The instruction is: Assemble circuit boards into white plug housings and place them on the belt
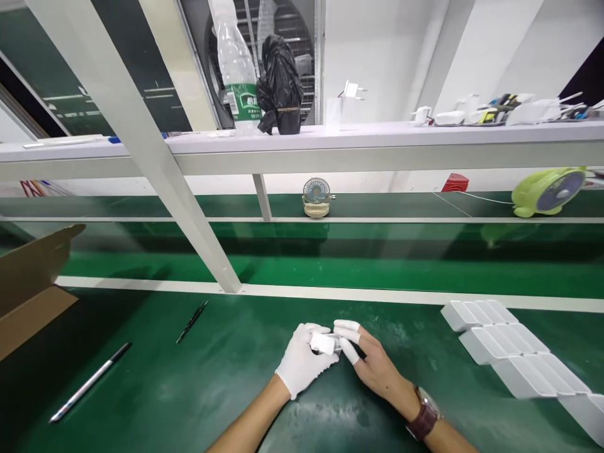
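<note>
My left hand (pixel 302 358), in a white glove, is closed around a small white plastic block (pixel 323 343) above the green bench, near the middle. Its shape resembles a charger plug, but the details are too small to be sure. My right hand (pixel 372 362) wears white finger cots and a wristwatch (pixel 425 415). Thumb and fingertips of that hand pinch at the right end of the same block. The fingers partly cover this end. Off to the right, several white plastic blocks (pixel 507 340) lie in stepped rows on the bench.
A silver pen-like tool (pixel 89 384) and a thin black pen (pixel 192 321) lie on the left, near an open cardboard box (pixel 33 296). A slanted white post (pixel 155 167) rises to the shelf (pixel 377 135), which bears a bottle (pixel 238 69) and a black bag (pixel 282 85). Beyond stands a small fan (pixel 316 196).
</note>
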`<state>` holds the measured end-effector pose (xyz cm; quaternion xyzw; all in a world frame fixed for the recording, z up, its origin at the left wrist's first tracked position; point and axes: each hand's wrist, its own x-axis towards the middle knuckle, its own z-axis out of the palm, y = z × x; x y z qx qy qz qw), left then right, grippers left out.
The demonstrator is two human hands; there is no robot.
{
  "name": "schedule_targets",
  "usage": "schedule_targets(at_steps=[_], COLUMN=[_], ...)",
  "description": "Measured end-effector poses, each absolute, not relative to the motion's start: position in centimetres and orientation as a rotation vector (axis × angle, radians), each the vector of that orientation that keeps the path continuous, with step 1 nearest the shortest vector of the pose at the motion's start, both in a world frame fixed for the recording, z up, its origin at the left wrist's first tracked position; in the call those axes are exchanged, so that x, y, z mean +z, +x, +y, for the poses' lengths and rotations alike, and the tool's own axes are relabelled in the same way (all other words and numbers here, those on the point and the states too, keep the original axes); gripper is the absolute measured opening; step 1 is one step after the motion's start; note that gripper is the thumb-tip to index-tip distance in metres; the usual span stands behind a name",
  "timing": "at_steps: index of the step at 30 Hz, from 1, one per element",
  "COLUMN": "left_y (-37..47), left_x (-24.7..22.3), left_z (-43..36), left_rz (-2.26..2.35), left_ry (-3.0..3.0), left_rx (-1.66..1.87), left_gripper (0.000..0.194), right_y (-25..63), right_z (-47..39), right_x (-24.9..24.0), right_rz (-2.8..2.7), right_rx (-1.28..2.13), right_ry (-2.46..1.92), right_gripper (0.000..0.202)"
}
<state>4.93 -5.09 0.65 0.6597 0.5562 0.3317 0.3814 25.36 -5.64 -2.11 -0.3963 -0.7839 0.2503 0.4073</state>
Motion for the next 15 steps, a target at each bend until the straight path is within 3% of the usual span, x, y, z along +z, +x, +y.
schedule_targets(at_steps=[2, 7, 12, 15], left_y=[4.9, 4.9, 4.1, 2.7], left_x=[0.6, 0.7, 1.5, 2.4], left_z=[-5.1, -5.4, -2.6, 1.9], left_rz=[1.351, 1.273, 1.344, 1.52], left_ry=[1.538, 1.527, 1.395, 1.353], left_rx=[0.881, 0.915, 1.039, 1.177], left_gripper=[0.042, 0.025, 0.044, 0.045], right_y=[26.0, 26.7, 25.7, 25.5], right_z=[-4.5, -3.0, -3.7, -4.0], right_x=[-2.1, -2.5, -3.7, -4.0], right_rz=[-2.05, -2.167, -2.156, -2.147], right_rx=[0.51, 0.379, 0.259, 0.217], right_ry=[-1.094, -1.06, -1.054, -1.057], right_gripper=[0.038, 0.03, 0.033, 0.032])
